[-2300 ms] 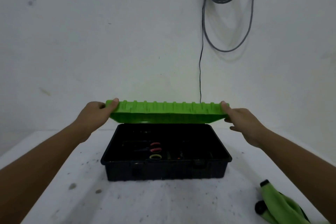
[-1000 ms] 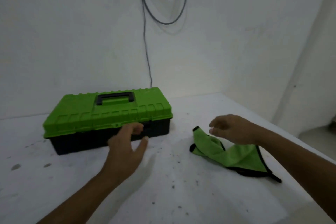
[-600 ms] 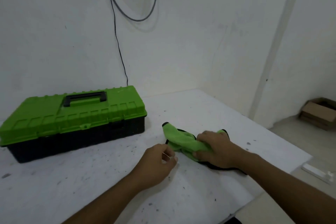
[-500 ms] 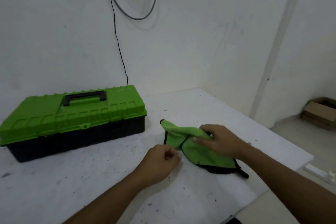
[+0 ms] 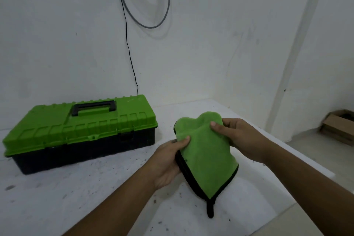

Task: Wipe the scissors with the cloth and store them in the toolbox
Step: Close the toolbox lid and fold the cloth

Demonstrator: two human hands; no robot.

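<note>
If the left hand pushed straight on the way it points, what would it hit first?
The left hand pinches the cloth, so that comes first; just beyond, probably the right hand, though depth is unclear.

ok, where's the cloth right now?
Head view, right of centre: the green cloth hangs between the left hand and right hand, both pinching it, over the table just right of the closed toolbox.

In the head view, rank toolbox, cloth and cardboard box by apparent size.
1. toolbox
2. cloth, though nearest the camera
3. cardboard box, far off and cut by the frame edge, so unsure
</note>
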